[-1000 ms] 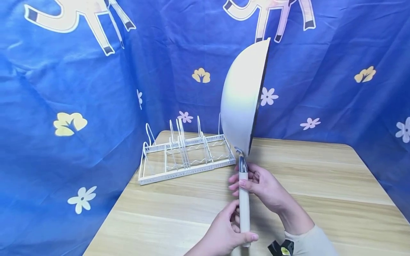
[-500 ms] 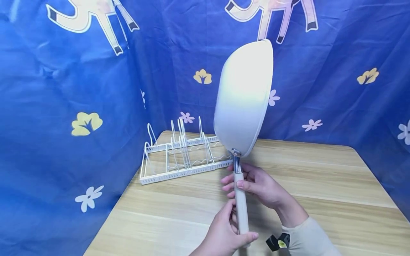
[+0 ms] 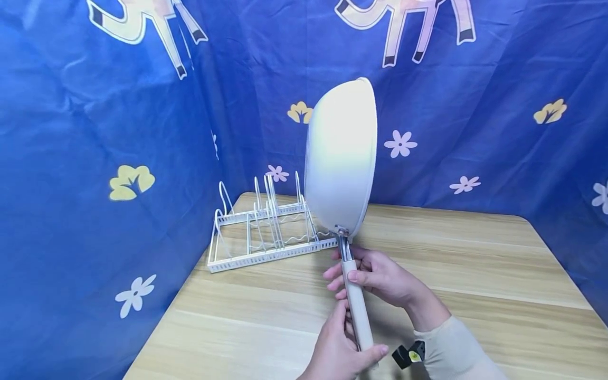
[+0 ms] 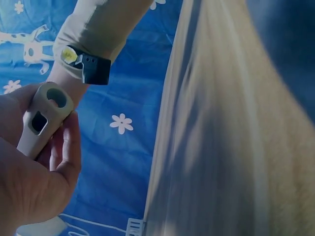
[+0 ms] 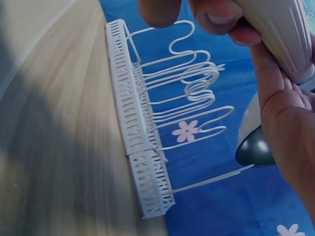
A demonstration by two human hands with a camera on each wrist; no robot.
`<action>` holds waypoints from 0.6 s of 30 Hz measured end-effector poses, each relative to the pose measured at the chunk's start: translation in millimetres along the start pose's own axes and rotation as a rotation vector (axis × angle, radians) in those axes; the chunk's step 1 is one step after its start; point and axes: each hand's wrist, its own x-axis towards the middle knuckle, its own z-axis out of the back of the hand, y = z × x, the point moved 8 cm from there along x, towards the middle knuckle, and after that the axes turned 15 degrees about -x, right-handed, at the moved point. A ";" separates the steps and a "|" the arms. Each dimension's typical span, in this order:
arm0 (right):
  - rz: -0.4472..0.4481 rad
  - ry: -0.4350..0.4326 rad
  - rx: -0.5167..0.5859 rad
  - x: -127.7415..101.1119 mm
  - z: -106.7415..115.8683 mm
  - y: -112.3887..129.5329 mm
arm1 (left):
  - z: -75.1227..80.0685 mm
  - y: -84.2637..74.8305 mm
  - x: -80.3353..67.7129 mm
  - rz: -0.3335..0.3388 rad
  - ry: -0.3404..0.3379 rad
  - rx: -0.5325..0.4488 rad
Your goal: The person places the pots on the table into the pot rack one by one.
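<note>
A deep white frying pan (image 3: 339, 158) stands nearly on edge, handle down, its outer side facing me. The right wrist view catches its dark inside (image 5: 256, 147). My left hand (image 3: 334, 345) holds the lower end of the beige handle (image 3: 357, 306), thumb across it. Higher up, near the metal neck (image 3: 345, 248), my right hand (image 3: 382, 279) grips the handle with its thumb in front and fingers behind. Two holes show in the handle's end (image 4: 51, 112) in the left wrist view. The pan overlaps the right end of a white wire rack (image 3: 266, 257) behind it.
The rack stands at the back left of the wooden table (image 3: 451, 264), its upright loops (image 5: 197, 54) rising from slotted rails. Blue patterned cloth (image 3: 427, 158) hangs behind the table and along both sides. A black strapped device (image 3: 408, 354) sits at the right wrist.
The pan has swung left and come down slightly, turning so more of its outer side faces me. Both hands keep their hold; the right has shifted a little left.
</note>
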 end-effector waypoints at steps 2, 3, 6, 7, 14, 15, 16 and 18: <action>-0.012 0.010 0.012 1.2 1.2 -3.5 | -0.2 2.1 0.1 0.019 -0.010 -0.001; -0.017 0.013 0.019 1.7 1.9 -5.3 | -0.4 3.4 0.3 0.033 -0.016 -0.003; -0.029 0.015 0.040 2.0 4.1 -12.4 | -0.7 8.5 0.6 0.074 -0.031 -0.001; -0.033 0.015 0.048 2.1 4.8 -14.5 | -0.7 10.0 1.0 0.088 -0.036 -0.001; -0.042 0.025 0.064 3.9 6.9 -21.6 | 0.0 14.4 2.1 0.087 -0.053 -0.007; -0.042 0.029 0.062 4.3 7.0 -21.6 | 0.0 14.7 2.1 0.085 -0.056 -0.009; -0.040 0.033 0.058 4.7 7.2 -21.5 | -0.3 15.0 2.4 0.086 -0.057 -0.015; -0.038 0.041 0.049 5.3 7.9 -21.0 | -1.9 15.5 3.5 0.085 -0.057 -0.032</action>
